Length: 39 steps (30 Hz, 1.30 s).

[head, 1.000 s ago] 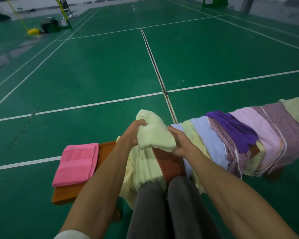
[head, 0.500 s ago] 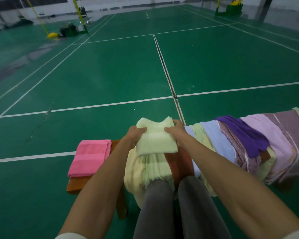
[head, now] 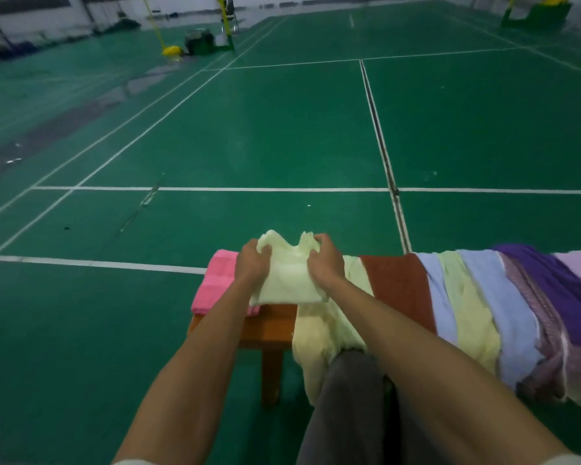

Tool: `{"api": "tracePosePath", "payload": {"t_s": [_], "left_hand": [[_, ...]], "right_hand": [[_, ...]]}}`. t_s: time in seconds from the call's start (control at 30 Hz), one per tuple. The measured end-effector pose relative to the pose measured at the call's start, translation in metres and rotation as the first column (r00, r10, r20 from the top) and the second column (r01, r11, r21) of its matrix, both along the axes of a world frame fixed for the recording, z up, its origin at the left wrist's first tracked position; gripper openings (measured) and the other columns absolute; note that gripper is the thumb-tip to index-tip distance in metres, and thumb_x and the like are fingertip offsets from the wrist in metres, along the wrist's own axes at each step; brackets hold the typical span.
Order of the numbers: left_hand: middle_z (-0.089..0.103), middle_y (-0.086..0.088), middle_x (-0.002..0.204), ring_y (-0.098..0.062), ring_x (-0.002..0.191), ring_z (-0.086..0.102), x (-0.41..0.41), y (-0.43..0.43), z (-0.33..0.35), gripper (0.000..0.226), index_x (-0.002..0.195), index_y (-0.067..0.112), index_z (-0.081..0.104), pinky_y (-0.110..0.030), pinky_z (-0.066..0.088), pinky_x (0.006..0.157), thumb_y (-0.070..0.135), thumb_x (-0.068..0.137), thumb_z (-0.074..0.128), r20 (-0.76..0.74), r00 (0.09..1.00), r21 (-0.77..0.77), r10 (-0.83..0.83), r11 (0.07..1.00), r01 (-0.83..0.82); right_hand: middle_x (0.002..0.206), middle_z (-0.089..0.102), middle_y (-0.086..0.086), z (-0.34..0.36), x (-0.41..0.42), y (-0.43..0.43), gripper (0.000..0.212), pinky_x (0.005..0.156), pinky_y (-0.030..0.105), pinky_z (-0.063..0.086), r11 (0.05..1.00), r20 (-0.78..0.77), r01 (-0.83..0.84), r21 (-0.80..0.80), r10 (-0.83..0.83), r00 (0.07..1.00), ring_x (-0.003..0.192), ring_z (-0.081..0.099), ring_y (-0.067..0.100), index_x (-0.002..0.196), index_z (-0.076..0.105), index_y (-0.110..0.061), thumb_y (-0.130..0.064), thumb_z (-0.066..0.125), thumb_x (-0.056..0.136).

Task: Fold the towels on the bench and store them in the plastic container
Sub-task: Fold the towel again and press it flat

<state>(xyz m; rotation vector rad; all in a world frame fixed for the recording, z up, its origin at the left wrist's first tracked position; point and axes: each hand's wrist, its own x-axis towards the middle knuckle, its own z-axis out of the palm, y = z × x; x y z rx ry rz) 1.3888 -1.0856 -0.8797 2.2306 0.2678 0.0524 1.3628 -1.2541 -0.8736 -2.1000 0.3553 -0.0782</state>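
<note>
Both hands are on the folded pale yellow towel (head: 287, 283). Left hand (head: 251, 263) and right hand (head: 326, 261) each have a grip clamped on its far corners, fingers curled into the cloth. The bundle sits over the left end of the desk (head: 269, 328), and its left edge overlaps the folded pink towel (head: 215, 283).

Another pale yellow towel (head: 326, 333) hangs off the desk front just below the bundle. To the right, a row of unfolded towels is draped over the desk: rust (head: 398, 290), light blue (head: 520, 317) and purple (head: 550, 290), among others.

No plastic container is in view, so I can't tell where the bundle has to go.

Risks as I see them:
- The grip holds only the far edge. If the bundle is lifted that way, the near layers will likely sag open and the fold is lost.
- The bundle touches the pink towel. Dragging it sideways could pull the pink towel off the desk end.
- The hanging yellow towel is close below. A low lift could snag it and slide it to the floor.
</note>
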Motion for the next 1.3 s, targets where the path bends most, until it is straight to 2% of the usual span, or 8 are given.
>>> {"api": "tracePosePath", "payload": {"t_s": [0.13, 0.27, 0.37, 0.67, 0.83, 1.0, 1.13, 1.3], "left_hand": [[0.062, -0.001, 0.102, -0.018, 0.087, 0.057, -0.003, 0.042, -0.011, 0.025, 0.119, 0.013, 0.059, -0.027, 0.038, 0.063, 0.032, 0.106, 0.048, 0.01, 0.999, 0.097, 0.048, 0.994, -0.048], [0.062, -0.002, 0.102, -0.024, 0.092, 0.061, 0.001, 0.077, -0.021, 0.024, 0.11, 0.017, 0.058, -0.04, 0.052, 0.079, 0.038, 0.105, 0.047, 0.003, 0.996, 0.099, 0.095, 0.991, -0.094], [0.06, -0.001, 0.099, -0.024, 0.09, 0.059, 0.005, 0.094, -0.024, 0.024, 0.107, 0.017, 0.055, -0.038, 0.046, 0.076, 0.039, 0.106, 0.044, 0.007, 0.993, 0.161, 0.122, 0.98, -0.121], [0.06, 0.0, 0.09, -0.026, 0.083, 0.059, 0.032, 0.13, -0.03, 0.022, 0.105, 0.02, 0.051, -0.038, 0.045, 0.07, 0.04, 0.105, 0.041, 0.078, 0.992, 0.327, 0.095, 0.938, -0.115], [0.061, -0.002, 0.108, -0.029, 0.102, 0.062, 0.035, 0.132, -0.055, 0.024, 0.121, 0.019, 0.051, -0.038, 0.047, 0.076, 0.036, 0.105, 0.047, 0.047, 0.994, 0.178, 0.1, 0.978, -0.107], [0.015, -0.009, 0.167, -0.037, 0.148, 0.022, 0.023, 0.13, -0.088, 0.067, 0.161, 0.033, 0.009, -0.057, 0.025, 0.118, 0.056, 0.103, 0.036, -0.172, 0.985, 0.427, -0.009, 0.901, 0.083], [-0.011, 0.003, 0.17, -0.03, 0.156, -0.009, 0.027, 0.135, -0.087, 0.06, 0.16, 0.044, 0.005, -0.055, 0.001, 0.125, 0.062, 0.104, 0.016, -0.172, 0.971, 0.595, -0.168, 0.768, 0.238], [-0.004, 0.003, 0.171, -0.027, 0.156, -0.014, 0.034, 0.141, -0.089, 0.054, 0.16, 0.045, 0.005, -0.052, 0.002, 0.127, 0.053, 0.107, 0.011, -0.228, 0.891, 0.646, -0.392, 0.624, 0.44]], "right_hand": [[0.123, 0.063, 0.002, -0.011, 0.007, 0.044, 0.028, 0.078, 0.035, 0.05, 0.994, -0.006, -0.073, -0.079, 0.073, 0.997, 0.101, 0.063, 0.025, 0.128, 0.052, -0.021, -0.014, 0.052, 0.101], [0.112, 0.061, 0.002, -0.021, 0.014, 0.079, 0.018, 0.083, 0.044, 0.055, 0.989, -0.031, -0.094, -0.111, 0.091, 0.995, 0.097, 0.06, 0.027, 0.113, 0.045, -0.022, -0.016, 0.052, 0.097], [0.104, 0.06, 0.001, -0.026, 0.018, 0.097, 0.016, 0.08, 0.045, 0.056, 0.979, -0.047, -0.116, -0.17, 0.109, 0.993, 0.089, 0.06, 0.026, 0.109, 0.042, -0.022, -0.018, 0.052, 0.098], [0.109, 0.058, 0.009, -0.034, 0.042, 0.129, 0.013, 0.068, 0.036, 0.048, 0.99, -0.126, -0.14, 0.003, 0.14, 0.982, 0.091, 0.061, 0.026, 0.115, 0.038, -0.014, -0.014, 0.045, 0.104], [0.12, 0.053, 0.01, -0.055, 0.042, 0.13, 0.044, 0.083, 0.047, 0.056, 0.969, -0.228, -0.243, -0.033, 0.23, 0.946, 0.102, 0.06, 0.03, 0.128, 0.036, -0.012, -0.017, 0.056, 0.089], [0.149, 0.033, 0.015, -0.071, 0.03, 0.132, 0.074, 0.098, 0.05, 0.05, 0.825, -0.254, -0.375, -0.422, 0.29, 0.923, 0.125, 0.046, 0.035, 0.152, 0.022, -0.008, -0.028, 0.054, 0.088], [0.167, -0.003, 0.02, -0.07, 0.035, 0.137, 0.079, 0.124, 0.052, 0.016, 0.612, -0.179, -0.459, -0.644, 0.463, 0.868, 0.153, 0.007, 0.04, 0.16, 0.009, -0.009, -0.027, 0.047, 0.092], [0.167, -0.011, 0.022, -0.08, 0.038, 0.149, 0.072, 0.124, 0.058, 0.0, 0.462, -0.213, -0.503, -0.73, 0.546, 0.81, 0.155, -0.011, 0.038, 0.162, 0.003, -0.009, -0.045, 0.028, 0.105]]}}
